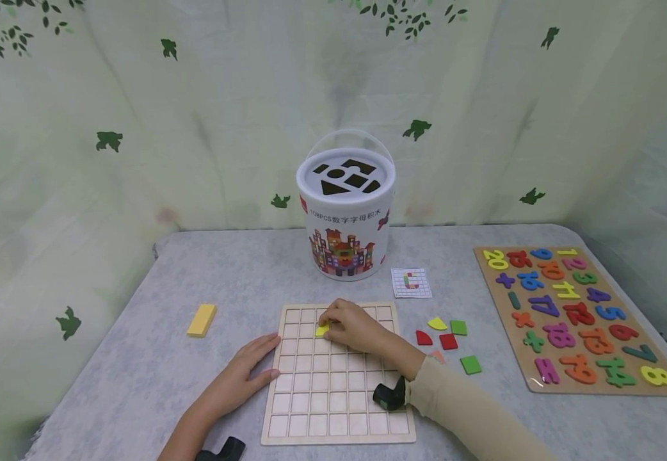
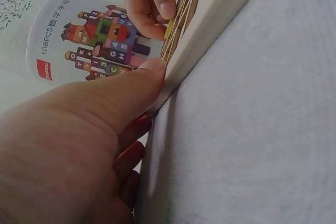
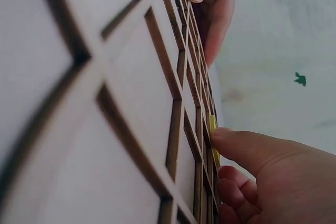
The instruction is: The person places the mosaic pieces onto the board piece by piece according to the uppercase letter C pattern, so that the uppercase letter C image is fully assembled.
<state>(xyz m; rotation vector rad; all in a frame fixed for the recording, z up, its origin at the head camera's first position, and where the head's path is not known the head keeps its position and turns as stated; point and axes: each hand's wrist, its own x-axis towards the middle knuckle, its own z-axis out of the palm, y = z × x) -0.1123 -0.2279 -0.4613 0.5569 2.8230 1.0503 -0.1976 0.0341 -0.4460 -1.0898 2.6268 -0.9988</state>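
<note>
A wooden grid board (image 1: 329,402) with square cells lies flat in front of me. My right hand (image 1: 353,325) pinches a small yellow tile (image 1: 321,331) over a cell in the board's far rows. The right wrist view has the thumb pressed on the tile's (image 3: 214,129) face, its other fingers curled behind and partly hidden. At the board's left edge rests my left hand (image 1: 238,376), fingers extended, thumb and fingertips touching the rim. From the left wrist, the left thumb (image 2: 126,90) lies against the board's side.
Right of the board lie several loose tiles, including a red square (image 1: 449,341) and a green square (image 1: 471,365). Behind them is a pattern card (image 1: 420,291). A white bucket (image 1: 345,211) stands at the back, a number puzzle board (image 1: 587,320) far right, a yellow block (image 1: 201,320) left.
</note>
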